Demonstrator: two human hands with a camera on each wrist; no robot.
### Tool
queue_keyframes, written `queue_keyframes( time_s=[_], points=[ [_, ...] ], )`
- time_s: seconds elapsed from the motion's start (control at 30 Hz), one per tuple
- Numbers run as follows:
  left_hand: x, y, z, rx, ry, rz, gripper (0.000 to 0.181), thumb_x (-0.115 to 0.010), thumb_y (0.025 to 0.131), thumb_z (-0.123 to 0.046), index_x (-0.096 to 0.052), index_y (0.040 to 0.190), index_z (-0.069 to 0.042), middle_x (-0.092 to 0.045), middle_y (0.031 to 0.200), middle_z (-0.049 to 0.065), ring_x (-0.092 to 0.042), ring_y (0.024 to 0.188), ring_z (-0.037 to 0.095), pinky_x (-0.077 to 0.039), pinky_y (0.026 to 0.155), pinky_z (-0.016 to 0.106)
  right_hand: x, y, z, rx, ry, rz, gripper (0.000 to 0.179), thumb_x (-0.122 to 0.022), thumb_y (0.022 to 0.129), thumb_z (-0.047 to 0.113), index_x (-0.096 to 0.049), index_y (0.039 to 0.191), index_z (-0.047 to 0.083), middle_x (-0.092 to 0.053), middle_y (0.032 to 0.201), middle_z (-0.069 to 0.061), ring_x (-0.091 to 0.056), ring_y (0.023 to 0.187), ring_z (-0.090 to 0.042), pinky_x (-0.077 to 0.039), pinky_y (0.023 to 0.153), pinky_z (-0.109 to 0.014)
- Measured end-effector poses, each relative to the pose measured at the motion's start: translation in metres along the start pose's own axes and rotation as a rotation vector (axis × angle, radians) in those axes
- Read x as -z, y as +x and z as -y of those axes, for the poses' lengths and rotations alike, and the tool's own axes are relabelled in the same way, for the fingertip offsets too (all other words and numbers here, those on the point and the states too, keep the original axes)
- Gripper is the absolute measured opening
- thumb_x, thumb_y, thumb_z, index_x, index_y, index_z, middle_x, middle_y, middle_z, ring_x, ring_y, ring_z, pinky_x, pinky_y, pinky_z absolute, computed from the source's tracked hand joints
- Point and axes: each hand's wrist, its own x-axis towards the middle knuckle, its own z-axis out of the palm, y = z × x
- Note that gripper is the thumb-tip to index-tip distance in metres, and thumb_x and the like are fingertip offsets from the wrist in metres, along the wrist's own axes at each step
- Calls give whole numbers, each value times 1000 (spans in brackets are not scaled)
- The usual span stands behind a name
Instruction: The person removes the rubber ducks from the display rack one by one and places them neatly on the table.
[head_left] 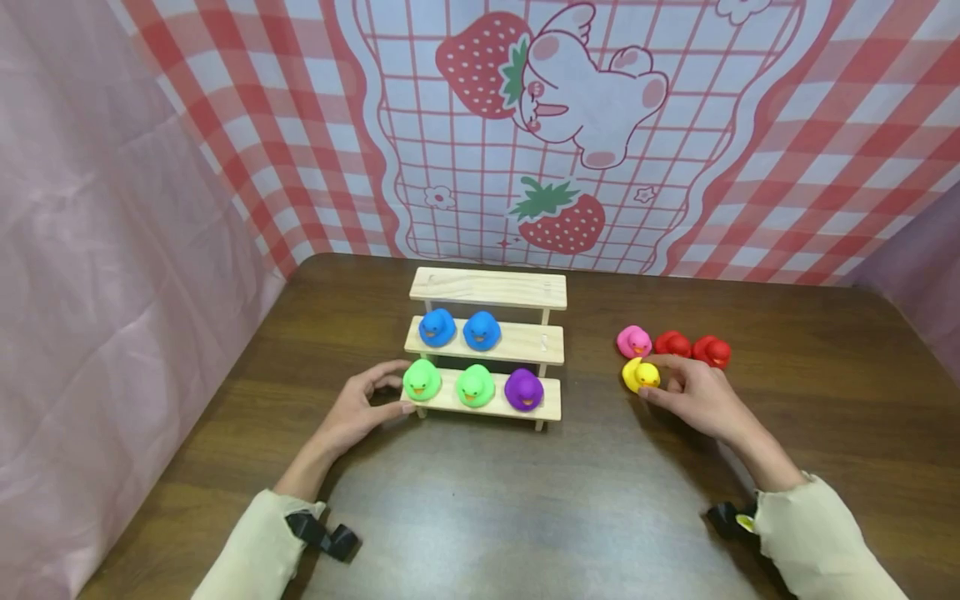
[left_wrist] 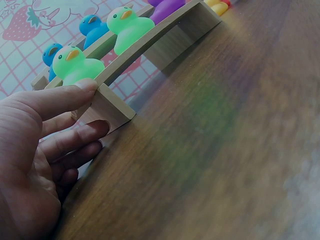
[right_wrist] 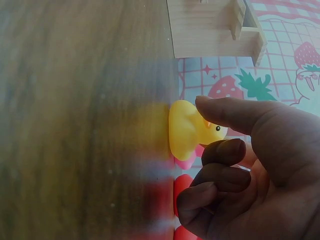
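Note:
A three-tier wooden stand (head_left: 487,287) stands on the table. My left hand (head_left: 365,406) holds the left end of its bottom tier, the thumb at the front edge. On that tier sit two green rubber ducks (head_left: 475,386) and a purple duck (head_left: 523,390). Two blue ducks (head_left: 481,331) sit on the middle tier. Off to the right, my right hand (head_left: 693,393) pinches a yellow rubber duck (head_left: 640,376) by its head between thumb and fingers; in the right wrist view the yellow duck (right_wrist: 184,131) appears to rest on the table.
Just behind the yellow duck are a pink duck (head_left: 634,342) and two red ducks (head_left: 711,352), lying in a row. Brown wooden table (head_left: 480,492) surrounds the stand. A checked strawberry cloth (head_left: 300,125) hangs at the back, and a pink curtain (head_left: 112,250) at the left.

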Motion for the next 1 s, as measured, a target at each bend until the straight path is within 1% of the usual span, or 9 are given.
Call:
queue_keyframes(
  time_s=[0.27, 0.4, 0.53, 0.7, 0.87, 1.0],
  points=[
    [0, 0, -1, -1, -1, 1, 59, -79, 81, -9, -58, 136, -6, -74, 106, 17, -61, 104, 13, -40, 101, 39, 2, 0, 3, -4, -13, 6, 52, -78, 84, 22, -62, 127, -2, -46, 61, 1, -38, 51, -7, -31, 48, -26],
    [1, 0, -1, 1, 2, 1, 59, -79, 82, -10, -58, 136, -6, -74, 106, 17, -61, 105, 13, -39, 102, 41, 7, -2, 7, 8, -23, -13, 49, -78, 85, 22, -64, 125, 0, -45, 61, 0, -38, 51, -8, -31, 48, -26],
    [1, -1, -1, 2, 3, -1, 59, -79, 82, -10, -58, 136, -6, -74, 106, 17, -60, 105, 14, -40, 102, 41, 14, -4, 11, 14, -21, -26, 46, -77, 87, 25, -64, 124, 1, -43, 60, 1, -36, 50, -7, -30, 47, -26],
    [1, 0, 0, 7, 2, 0, 59, -79, 81, -10, -58, 136, -6, -74, 107, 17, -60, 107, 16, -39, 103, 42, 20, -6, 14, -11, -10, -16, 47, -75, 89, 30, -63, 126, 4, -45, 61, 0, -37, 49, -7, -32, 46, -27],
    [0, 1, 0, 14, 6, 2, 59, -79, 82, -10, -58, 137, -6, -74, 107, 16, -60, 109, 17, -39, 104, 42, 24, -7, 19, 21, -20, -52, 47, -75, 89, 29, -63, 126, 3, -45, 60, 1, -37, 50, -6, -32, 47, -27],
    [0, 0, 0, 14, 7, -1, 59, -79, 82, -10, -58, 136, -6, -74, 107, 16, -60, 108, 17, -40, 103, 42, 25, -7, 28, 55, -8, -69, 45, -75, 90, 29, -64, 126, 6, -45, 60, 1, -38, 50, -8, -32, 47, -27]
  ],
)
